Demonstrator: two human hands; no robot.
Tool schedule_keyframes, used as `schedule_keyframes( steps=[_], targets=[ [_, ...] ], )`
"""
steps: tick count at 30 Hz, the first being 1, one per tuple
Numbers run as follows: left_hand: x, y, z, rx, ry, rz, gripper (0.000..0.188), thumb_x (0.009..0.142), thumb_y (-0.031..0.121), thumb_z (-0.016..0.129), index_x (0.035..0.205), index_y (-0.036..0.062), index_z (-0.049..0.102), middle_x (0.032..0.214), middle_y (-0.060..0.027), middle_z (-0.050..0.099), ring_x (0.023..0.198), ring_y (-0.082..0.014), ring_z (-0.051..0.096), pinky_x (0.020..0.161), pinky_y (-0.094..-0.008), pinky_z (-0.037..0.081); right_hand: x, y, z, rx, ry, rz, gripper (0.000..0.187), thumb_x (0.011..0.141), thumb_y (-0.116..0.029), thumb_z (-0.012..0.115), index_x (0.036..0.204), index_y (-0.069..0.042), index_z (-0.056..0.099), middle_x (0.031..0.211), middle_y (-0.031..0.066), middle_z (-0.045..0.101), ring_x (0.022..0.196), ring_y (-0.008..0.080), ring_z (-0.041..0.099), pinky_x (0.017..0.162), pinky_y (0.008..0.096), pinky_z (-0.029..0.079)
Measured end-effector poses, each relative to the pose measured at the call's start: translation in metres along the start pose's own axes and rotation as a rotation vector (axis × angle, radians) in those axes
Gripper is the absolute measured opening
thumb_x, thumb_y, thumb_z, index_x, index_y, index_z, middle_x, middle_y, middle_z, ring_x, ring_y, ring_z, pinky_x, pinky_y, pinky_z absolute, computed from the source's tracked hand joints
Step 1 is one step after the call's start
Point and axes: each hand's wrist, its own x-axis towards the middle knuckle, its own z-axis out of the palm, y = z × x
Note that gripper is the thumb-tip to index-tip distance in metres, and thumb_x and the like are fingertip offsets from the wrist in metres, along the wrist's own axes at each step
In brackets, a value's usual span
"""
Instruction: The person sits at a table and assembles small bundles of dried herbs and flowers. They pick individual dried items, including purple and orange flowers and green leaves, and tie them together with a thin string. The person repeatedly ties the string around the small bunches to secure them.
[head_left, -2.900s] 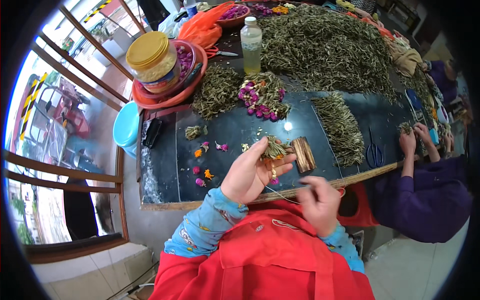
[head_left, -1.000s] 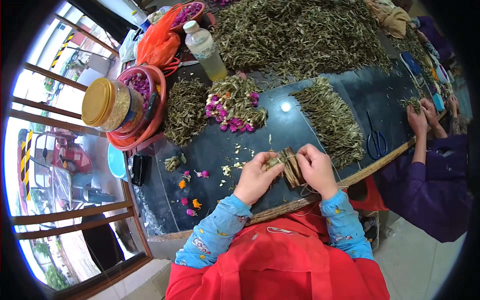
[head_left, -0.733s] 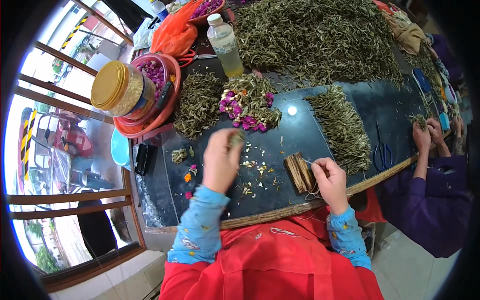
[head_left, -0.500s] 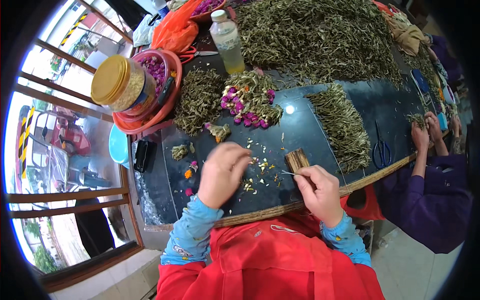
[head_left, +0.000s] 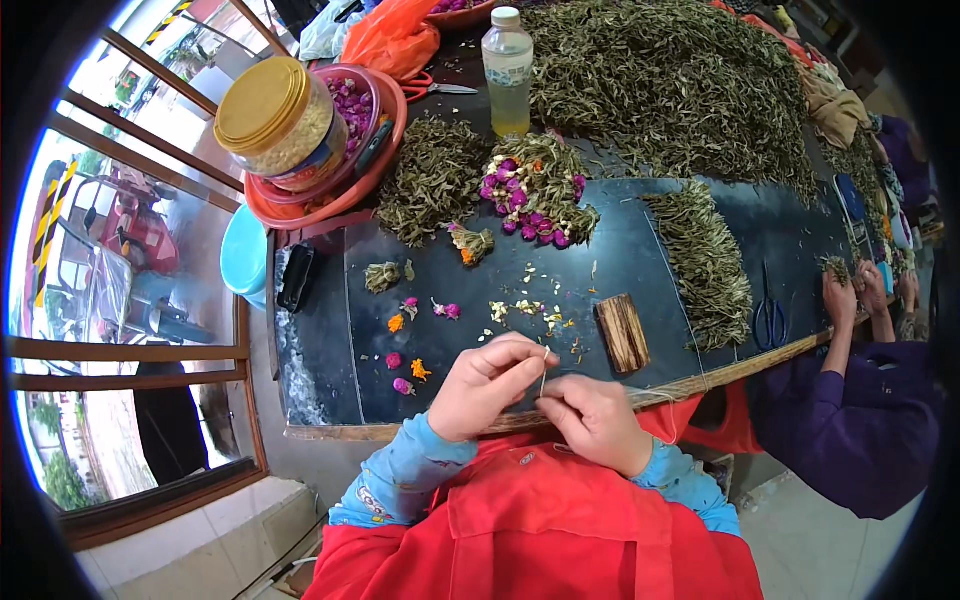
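My left hand (head_left: 492, 388) and my right hand (head_left: 596, 424) are close together over the table's near edge, fingertips almost meeting. Between them runs a thin pale string (head_left: 543, 378), pinched by both hands. Just beyond my fingers, white and yellow petals (head_left: 527, 308) lie scattered on the dark tabletop. A brown wooden block (head_left: 623, 334) rests to the right of the petals, untouched. Loose purple flower heads (head_left: 447, 311) and orange ones (head_left: 419, 370) lie beyond and left of my left hand. A small tied herb bundle with an orange flower (head_left: 472, 244) sits farther off.
Dried leaves (head_left: 670, 90) are heaped at the back, with a row of leaf bundles (head_left: 706, 265) at right. A bottle (head_left: 508, 75), a flower pile (head_left: 535, 195), a gold-lidded jar (head_left: 280, 120) and dark scissors (head_left: 770, 310) stand or lie around. A co-worker's hands (head_left: 853, 288) work at far right.
My left hand has come back from over the petals toward the near edge. My right hand has left the wooden block and moved left to meet it. The view has shifted slightly.
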Motion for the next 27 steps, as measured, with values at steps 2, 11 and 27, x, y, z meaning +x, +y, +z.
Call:
schedule_keyframes(
  steps=[2, 11, 27],
  targets=[
    [-0.002, 0.0, -0.001, 0.295, 0.065, 0.201, 0.011, 0.086, 0.001, 0.07, 0.097, 0.0018, 0.072, 0.088, -0.0108, 0.068, 0.08, -0.0195, 0.065, 0.07, -0.0305, 0.053, 0.002, -0.005, -0.004, 0.008, 0.042, 0.066, 0.008, 0.088, -0.008, 0.068, 0.093, -0.002, 0.067, 0.079, 0.0136, 0.066, 0.067, 0.0309, 0.065, 0.06, 0.0364, 0.051],
    [-0.016, -0.007, 0.0, 0.245, 0.268, 0.095, 0.022, 0.074, 0.005, 0.085, 0.073, 0.0057, 0.063, 0.073, -0.0029, 0.059, 0.058, -0.0113, 0.051, 0.049, -0.0245, 0.039, 0.001, -0.005, -0.004, 0.094, 0.056, 0.162, 0.006, 0.09, -0.005, 0.068, 0.093, 0.0, 0.066, 0.071, 0.0109, 0.064, 0.056, 0.0157, 0.059, 0.053, 0.0292, 0.046],
    [-0.019, 0.009, 0.0, 0.309, -0.045, 0.147, 0.03, 0.085, -0.002, 0.067, 0.115, -0.0013, 0.066, 0.097, -0.0155, 0.069, 0.084, -0.0304, 0.069, 0.073, -0.0358, 0.055, 0.0, 0.01, -0.004, 0.752, -0.069, 0.609, 0.01, 0.101, -0.014, 0.059, 0.096, -0.005, 0.06, 0.073, -0.0059, 0.053, 0.061, 0.0017, 0.046, 0.055, 0.0192, 0.038]
  ],
)
